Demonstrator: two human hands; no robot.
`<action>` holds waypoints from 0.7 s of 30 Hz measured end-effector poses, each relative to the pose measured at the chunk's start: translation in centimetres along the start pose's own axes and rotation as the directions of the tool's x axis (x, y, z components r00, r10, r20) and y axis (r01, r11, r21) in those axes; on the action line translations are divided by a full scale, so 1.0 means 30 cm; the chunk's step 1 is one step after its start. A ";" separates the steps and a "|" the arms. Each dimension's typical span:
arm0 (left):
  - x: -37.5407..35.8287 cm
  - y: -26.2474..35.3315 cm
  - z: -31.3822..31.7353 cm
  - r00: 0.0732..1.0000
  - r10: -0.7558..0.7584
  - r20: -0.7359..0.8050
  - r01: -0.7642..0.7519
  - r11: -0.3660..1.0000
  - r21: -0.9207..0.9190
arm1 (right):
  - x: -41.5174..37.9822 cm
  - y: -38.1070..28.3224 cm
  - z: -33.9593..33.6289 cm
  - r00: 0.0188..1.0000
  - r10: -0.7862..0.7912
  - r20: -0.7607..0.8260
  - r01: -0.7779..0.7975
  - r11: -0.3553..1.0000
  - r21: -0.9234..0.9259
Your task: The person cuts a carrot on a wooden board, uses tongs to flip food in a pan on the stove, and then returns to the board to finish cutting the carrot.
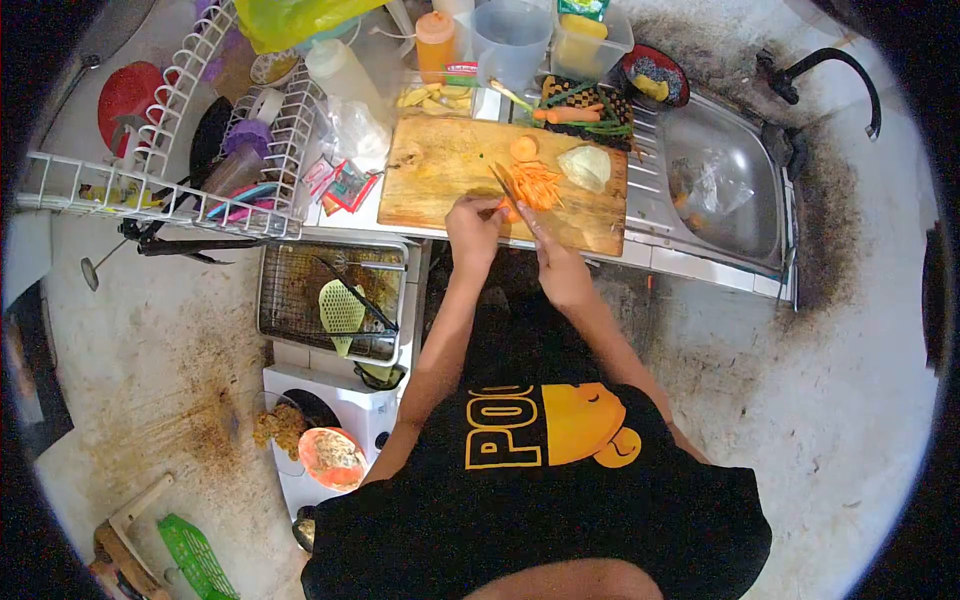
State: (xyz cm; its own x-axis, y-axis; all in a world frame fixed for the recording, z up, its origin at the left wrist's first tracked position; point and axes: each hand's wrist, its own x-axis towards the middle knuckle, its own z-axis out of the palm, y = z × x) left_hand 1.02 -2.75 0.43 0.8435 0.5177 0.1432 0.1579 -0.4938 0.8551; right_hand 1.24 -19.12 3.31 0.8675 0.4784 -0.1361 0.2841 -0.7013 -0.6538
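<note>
Many thin carrot strips [538, 184] are piled in the middle of the board [440, 170], which is laid on the table [360, 212] beside the sink [720, 180]. A knife [503, 186] is gripped by the left hand [475, 226], fingers curled shut around the handle. The strips are pressed at their near edge by the right hand [560, 268], fingers held close together. A round carrot slice [523, 148] and a pale cabbage piece [586, 167] are seen farther back.

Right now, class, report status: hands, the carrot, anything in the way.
Left hand grips the knife. Right hand steadies carrot strips on cutting board. Cabbage piece lies beside them.
</note>
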 end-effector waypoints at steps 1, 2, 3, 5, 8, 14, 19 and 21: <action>0.009 -0.005 -0.003 1.000 -0.003 0.004 0.003 1.000 -0.001 | -0.014 -0.038 -0.023 1.000 0.004 0.002 -0.004 1.000 -0.001; 0.017 -0.009 -0.005 0.999 -0.037 0.031 0.037 0.999 -0.030 | -0.028 -0.077 -0.045 0.999 0.049 0.008 -0.048 0.997 -0.056; 0.023 -0.013 -0.005 0.996 -0.070 0.060 0.073 0.996 -0.058 | -0.039 -0.093 -0.053 0.996 0.094 0.013 -0.092 0.989 -0.112; 0.031 -0.018 -0.003 0.990 -0.112 0.083 0.119 0.989 -0.085 | -0.048 -0.062 -0.028 0.999 0.033 -0.038 -0.038 0.991 -0.127; 0.043 -0.011 -0.010 0.977 -0.182 0.111 0.193 0.976 -0.098 | -0.054 -0.070 -0.028 0.998 -0.012 -0.065 -0.001 0.980 -0.199; 0.049 0.020 -0.032 0.983 -0.163 0.085 0.169 0.983 -0.075 | -0.063 -0.078 -0.017 1.000 0.004 0.002 -0.004 0.951 -0.310; 0.056 0.045 -0.045 0.978 -0.172 0.122 0.181 0.981 -0.071 | -0.034 -0.097 -0.027 0.982 0.156 0.110 -0.107 0.926 -0.362; 0.057 0.054 -0.050 0.965 -0.215 0.152 0.232 0.967 -0.108 | -0.021 -0.122 -0.043 0.952 0.242 0.186 -0.160 0.915 -0.369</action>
State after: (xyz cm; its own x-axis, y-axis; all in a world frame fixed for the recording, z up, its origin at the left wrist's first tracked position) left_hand 1.94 -1.62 2.80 0.8578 0.4994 -0.1212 0.2930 -0.2814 0.9138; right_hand 0.19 -17.55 6.75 0.8191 0.3842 -0.4261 0.2717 -0.9139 -0.3018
